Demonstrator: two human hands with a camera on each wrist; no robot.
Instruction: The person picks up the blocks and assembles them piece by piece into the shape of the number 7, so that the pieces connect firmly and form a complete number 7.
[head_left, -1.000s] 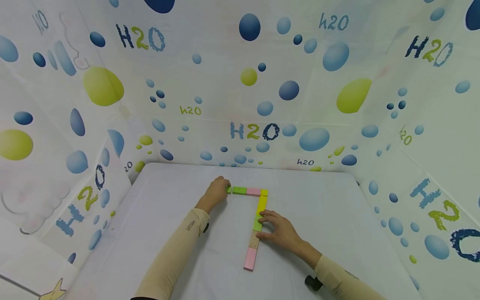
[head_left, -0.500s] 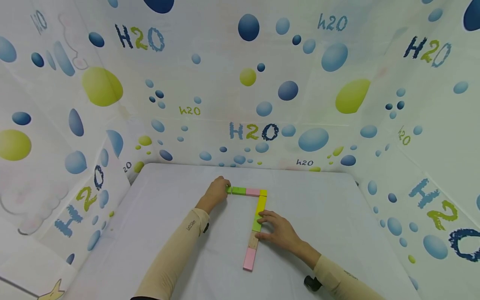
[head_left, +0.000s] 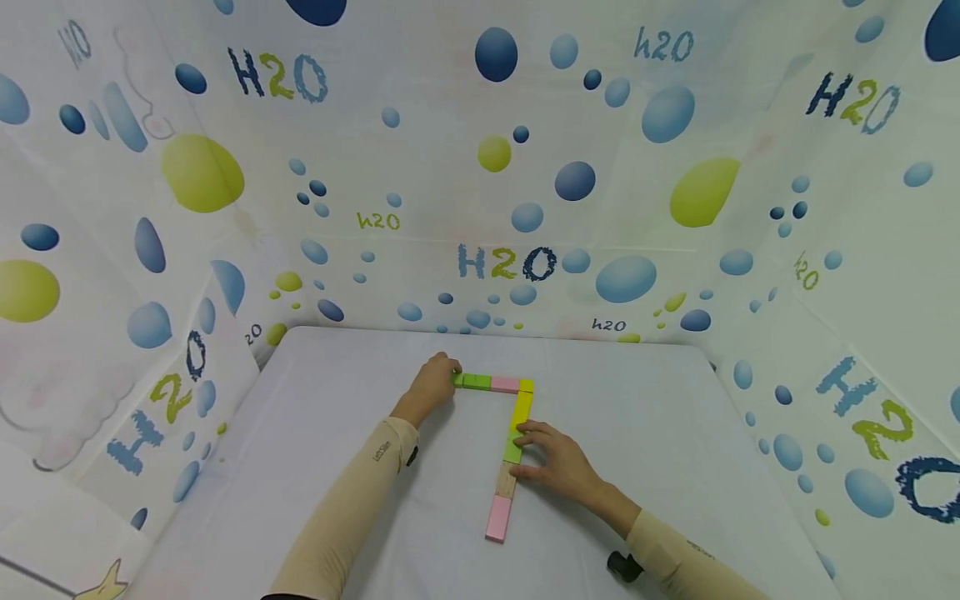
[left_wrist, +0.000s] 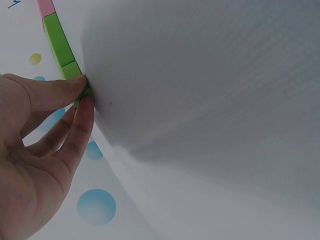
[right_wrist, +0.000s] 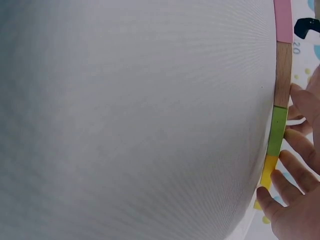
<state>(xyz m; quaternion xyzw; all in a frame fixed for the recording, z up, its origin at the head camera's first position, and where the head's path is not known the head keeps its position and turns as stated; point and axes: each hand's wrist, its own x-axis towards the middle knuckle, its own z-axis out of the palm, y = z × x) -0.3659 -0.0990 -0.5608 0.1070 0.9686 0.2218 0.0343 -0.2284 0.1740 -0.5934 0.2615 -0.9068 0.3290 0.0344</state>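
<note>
My left hand pinches a green block between thumb and fingers, at the left end of a short row. That block meets another green block, followed by a pink block and a yellow block at the corner. From the corner a second line comes toward me: a yellow block, a green block, a bare wood block and a pink block. My right hand rests along this line's right side, its fingers spread and nearly straight, the thumb at the wood block.
The blocks lie on a white-covered table. White cloth walls printed with coloured dots and H2O lettering rise behind it and at both sides. A black wrist camera sits by my right sleeve.
The green block in my left hand has slid slightly right, and the narrow gap to the neighbouring green block has closed. My right hand keeps its place.
</note>
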